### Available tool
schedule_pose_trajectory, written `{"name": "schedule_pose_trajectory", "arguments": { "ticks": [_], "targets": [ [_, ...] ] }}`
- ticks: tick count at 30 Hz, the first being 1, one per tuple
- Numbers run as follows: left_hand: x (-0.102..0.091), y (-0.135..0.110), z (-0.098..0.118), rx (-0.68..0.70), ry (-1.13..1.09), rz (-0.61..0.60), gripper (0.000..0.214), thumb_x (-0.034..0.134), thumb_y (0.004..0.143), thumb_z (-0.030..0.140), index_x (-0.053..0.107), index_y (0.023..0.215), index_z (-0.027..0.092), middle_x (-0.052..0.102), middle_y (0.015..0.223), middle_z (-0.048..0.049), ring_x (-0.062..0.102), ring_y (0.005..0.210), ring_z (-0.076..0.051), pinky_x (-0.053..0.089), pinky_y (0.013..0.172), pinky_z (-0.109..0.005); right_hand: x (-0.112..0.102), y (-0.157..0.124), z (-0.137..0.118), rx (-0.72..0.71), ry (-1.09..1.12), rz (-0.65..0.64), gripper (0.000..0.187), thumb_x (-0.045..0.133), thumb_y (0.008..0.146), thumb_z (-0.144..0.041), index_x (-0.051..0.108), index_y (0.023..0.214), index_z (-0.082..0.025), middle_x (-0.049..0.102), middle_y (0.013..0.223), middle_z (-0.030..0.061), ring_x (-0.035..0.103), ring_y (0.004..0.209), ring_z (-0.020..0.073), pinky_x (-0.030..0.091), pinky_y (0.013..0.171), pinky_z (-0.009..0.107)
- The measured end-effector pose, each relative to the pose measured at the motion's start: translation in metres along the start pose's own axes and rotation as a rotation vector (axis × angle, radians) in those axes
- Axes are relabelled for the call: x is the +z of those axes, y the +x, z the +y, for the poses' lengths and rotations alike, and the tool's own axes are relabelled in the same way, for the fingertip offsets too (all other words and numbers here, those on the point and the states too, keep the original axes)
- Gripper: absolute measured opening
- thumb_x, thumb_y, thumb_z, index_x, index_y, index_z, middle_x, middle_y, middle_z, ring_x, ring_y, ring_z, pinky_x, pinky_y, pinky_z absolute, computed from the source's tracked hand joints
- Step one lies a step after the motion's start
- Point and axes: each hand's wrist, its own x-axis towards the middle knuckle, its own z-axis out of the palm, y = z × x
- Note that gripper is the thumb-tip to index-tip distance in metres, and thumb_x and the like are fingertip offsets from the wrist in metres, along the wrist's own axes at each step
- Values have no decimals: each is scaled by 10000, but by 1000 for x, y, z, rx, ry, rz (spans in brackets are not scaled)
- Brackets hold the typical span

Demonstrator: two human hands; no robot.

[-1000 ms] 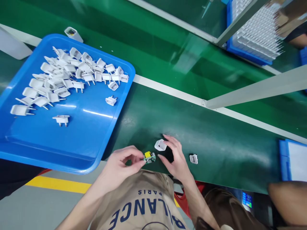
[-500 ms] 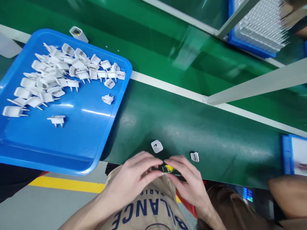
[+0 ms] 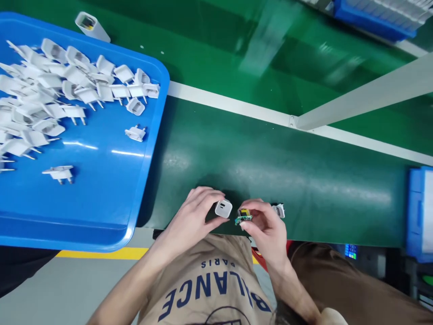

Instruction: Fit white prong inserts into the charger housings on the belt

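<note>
My left hand (image 3: 198,214) has its thumb and fingers around a white charger housing (image 3: 223,209), whose end with two dark slots faces up. Between the thumb and fingertips of my right hand (image 3: 265,225) is a small green circuit board (image 3: 243,218) with a yellow component on top. The board and the housing are a short way apart, near the front edge of the green table. Just past my right hand lies a white plug cap (image 3: 279,210), partly hidden by the fingers.
A blue tray (image 3: 101,225) on the left bears a heap of white plug caps (image 3: 50,81). Behind it lies another white housing (image 3: 93,27) with parts inside. A pale metal post (image 3: 365,97) slants across the back right. Blue bins (image 3: 419,216) stand at the right edge.
My left hand has let go of the circuit board and taken hold of the white housing from the table. The board has stayed in my right hand. My view has shifted.
</note>
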Motion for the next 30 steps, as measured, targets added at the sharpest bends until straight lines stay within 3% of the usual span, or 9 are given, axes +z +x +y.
{"name": "schedule_pose_trajectory", "arguments": {
  "ticks": [5,9,16,22,30],
  "targets": [
    [10,-5,-1,39,2,52,275,768,937,229,614,1165,220,740,1141,-63,658,1085,-245,510,933,-393,1,0,-6,76,83,-28,204,757,972,-366,732,1147,-264,684,1048,64,691,784,185,643,593,302],
    [20,-7,-4,63,55,44,231,747,962,276,620,1142,208,732,1140,-70,647,1077,-247,490,918,-383,1,1,-11,21,82,-2,151,760,973,-313,738,1113,-259,688,1066,70,711,958,214,669,763,330],
    [23,-8,-9,69,37,61,230,755,959,312,657,1139,209,739,1141,-67,646,1087,-239,486,930,-378,4,-7,0,-84,6,60,180,758,968,-216,689,1126,-270,717,1086,64,700,1057,252,603,951,466],
    [25,-7,-13,92,32,105,226,713,989,386,687,1116,201,758,1107,-75,661,1037,-233,483,915,-376,6,-9,16,-149,-101,17,220,763,960,-190,694,1146,-286,744,1097,58,689,1064,264,591,931,489],
    [24,-6,-14,105,-3,128,254,722,977,442,698,1083,212,776,1029,-53,685,967,-221,487,890,-376,8,1,16,-218,-183,11,200,803,930,-179,721,1079,-284,780,1063,33,697,1017,247,576,925,474]
  ]
}}
